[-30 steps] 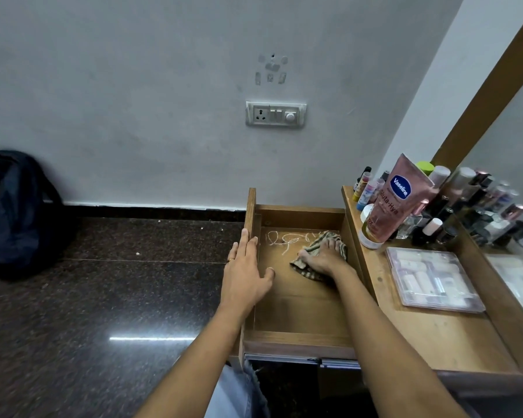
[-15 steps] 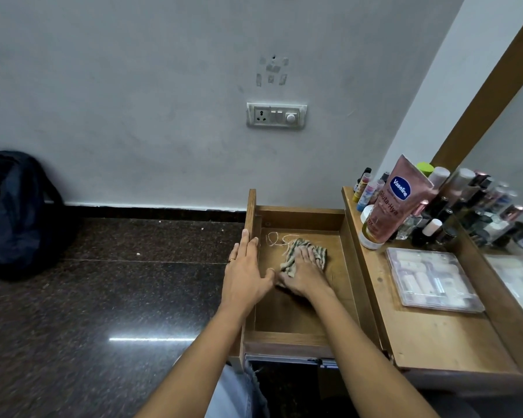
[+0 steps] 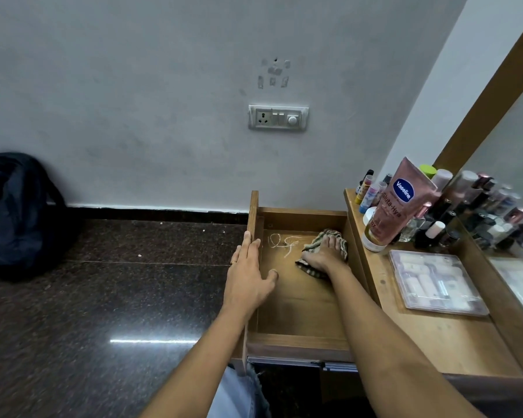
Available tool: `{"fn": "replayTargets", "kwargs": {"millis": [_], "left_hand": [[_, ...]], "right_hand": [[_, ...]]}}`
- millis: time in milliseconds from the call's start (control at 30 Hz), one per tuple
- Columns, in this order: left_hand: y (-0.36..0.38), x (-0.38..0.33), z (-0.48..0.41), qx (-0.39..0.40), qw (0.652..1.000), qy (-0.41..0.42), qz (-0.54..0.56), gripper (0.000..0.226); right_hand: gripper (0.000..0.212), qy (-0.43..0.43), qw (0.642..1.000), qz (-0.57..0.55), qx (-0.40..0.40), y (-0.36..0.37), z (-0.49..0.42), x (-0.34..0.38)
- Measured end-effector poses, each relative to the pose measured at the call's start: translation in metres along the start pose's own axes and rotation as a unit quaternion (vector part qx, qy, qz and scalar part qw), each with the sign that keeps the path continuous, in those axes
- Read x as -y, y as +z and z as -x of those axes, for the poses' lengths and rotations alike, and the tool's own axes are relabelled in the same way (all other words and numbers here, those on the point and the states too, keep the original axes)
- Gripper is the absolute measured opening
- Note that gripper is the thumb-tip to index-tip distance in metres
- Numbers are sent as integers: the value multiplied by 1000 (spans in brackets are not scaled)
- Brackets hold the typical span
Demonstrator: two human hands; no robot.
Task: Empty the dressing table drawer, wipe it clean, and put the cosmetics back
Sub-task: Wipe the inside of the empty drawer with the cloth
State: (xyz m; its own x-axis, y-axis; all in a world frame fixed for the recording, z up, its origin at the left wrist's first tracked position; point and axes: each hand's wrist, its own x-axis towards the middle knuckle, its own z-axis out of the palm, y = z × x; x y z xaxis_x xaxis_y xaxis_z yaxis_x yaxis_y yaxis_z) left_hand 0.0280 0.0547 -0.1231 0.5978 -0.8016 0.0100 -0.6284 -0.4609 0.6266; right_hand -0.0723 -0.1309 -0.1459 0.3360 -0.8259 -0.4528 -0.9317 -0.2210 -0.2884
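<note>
Head view, wooden drawer [image 3: 299,300], dark floor [image 3: 103,297]

A grey wall [image 3: 133,86] fills the upper frame, a switch plate [image 3: 278,117] at centre; dark speckled floor [image 3: 88,297] lower left, backpack [image 3: 15,212] at left.

Right hand [image 3: 323,256] presses striped cloth [image 3: 320,241] inside drawer [image 3: 299,297]; left hand [image 3: 248,276] rests on its side.

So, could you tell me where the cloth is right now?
In the head view the cloth lies in the open drawer, toward its far right corner, pressed under the right hand, just right of some white string.
</note>
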Motion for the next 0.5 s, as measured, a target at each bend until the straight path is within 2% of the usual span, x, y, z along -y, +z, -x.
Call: {"fn": "replayTargets", "kwargs": {"millis": [133, 233, 400, 500], "left_hand": [[1, -1, -1, 1, 1000, -5, -3, 76], [1, -2, -2, 4, 1000, -9, -12, 75], [1, -2, 0, -2, 1000, -5, -13, 73], [0, -3, 1, -3, 1000, -3, -13, 72]], "right_hand": [[92, 2, 999, 33, -25, 4, -4, 9], [86, -66, 994, 70, -57, 25, 5, 17], [82, -165, 982, 96, -12, 47, 26, 37], [72, -200, 976, 84, 6, 52, 44, 30]]}}
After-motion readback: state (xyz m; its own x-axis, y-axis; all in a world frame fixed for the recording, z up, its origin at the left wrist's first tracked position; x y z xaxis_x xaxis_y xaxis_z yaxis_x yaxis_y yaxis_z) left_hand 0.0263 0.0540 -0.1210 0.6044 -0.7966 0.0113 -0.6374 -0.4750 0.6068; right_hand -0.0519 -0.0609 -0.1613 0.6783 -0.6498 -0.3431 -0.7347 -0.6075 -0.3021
